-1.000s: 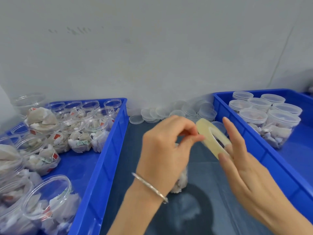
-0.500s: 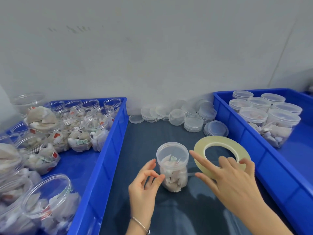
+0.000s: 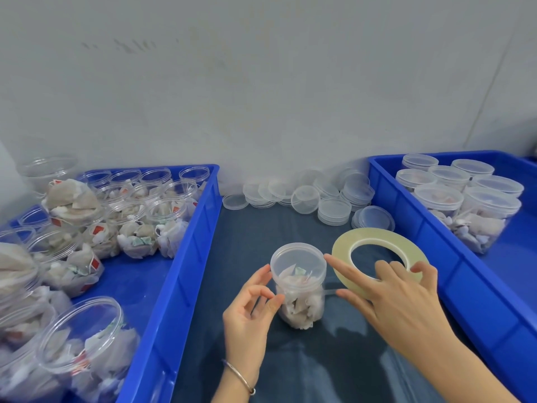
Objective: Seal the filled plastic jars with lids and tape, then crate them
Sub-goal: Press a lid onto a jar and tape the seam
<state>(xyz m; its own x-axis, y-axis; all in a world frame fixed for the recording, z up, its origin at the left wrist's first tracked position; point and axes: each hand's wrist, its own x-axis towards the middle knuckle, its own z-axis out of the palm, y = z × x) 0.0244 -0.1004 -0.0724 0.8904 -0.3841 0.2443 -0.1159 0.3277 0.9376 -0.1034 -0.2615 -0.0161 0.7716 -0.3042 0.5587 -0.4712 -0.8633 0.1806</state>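
The jar stands upright in the middle of the dark blue surface, its long axis vertical and its clear lid on top, between your two hands. Your left hand sits just beside the jar's left wall with a loose, released grip: fingers gently curled, fingertips at or near the wall, nothing clasped. Your right hand rests on the tape roll, which lies flat just right of the jar; the index finger stretches toward the lid's rim, the other fingers bend over the ring, thumb low toward the jar. A thin strip of tape runs from the roll to the jar's side. Whether that grip actually pinches the roll, you cannot tell.

Behind, loose lids lie piled against a pale wall. The left blue crate holds open filled jars; the right blue crate holds lidded ones.
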